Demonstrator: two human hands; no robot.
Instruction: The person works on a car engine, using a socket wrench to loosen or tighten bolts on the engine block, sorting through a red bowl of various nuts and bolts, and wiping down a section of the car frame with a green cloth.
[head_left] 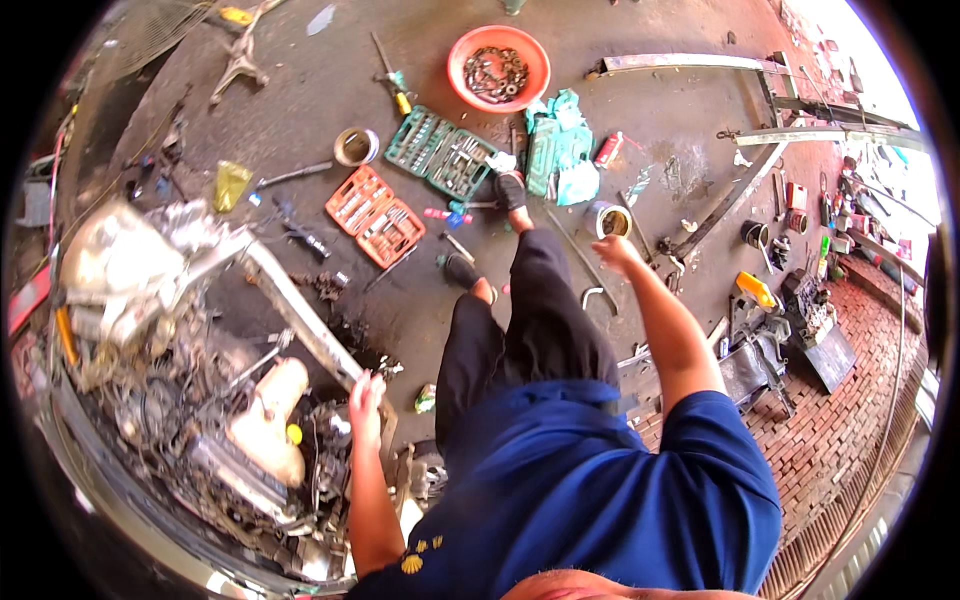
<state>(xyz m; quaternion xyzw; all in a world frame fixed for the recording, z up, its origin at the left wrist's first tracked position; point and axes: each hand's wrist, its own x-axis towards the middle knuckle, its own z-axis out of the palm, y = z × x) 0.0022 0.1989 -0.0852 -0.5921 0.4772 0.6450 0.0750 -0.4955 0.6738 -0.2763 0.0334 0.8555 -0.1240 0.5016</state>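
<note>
Beside left hand [366, 397]: beam [300, 314], long axis toward eleven o'clock; fingers parted.
Off right hand [618, 254], twelve o'clock: tin [594, 219]; grip unclear.

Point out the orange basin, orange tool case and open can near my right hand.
Orange basin [540, 73], head view: right inner wall.
Orange tool case [376, 216], head view: middle hinge.
Open can [596, 211], head view: outer wall.

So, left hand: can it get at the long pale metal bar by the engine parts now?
Likely yes: the left hand is right by the near end of the metal bar, with nothing visible between them. Whether they touch, I can't tell.
</note>
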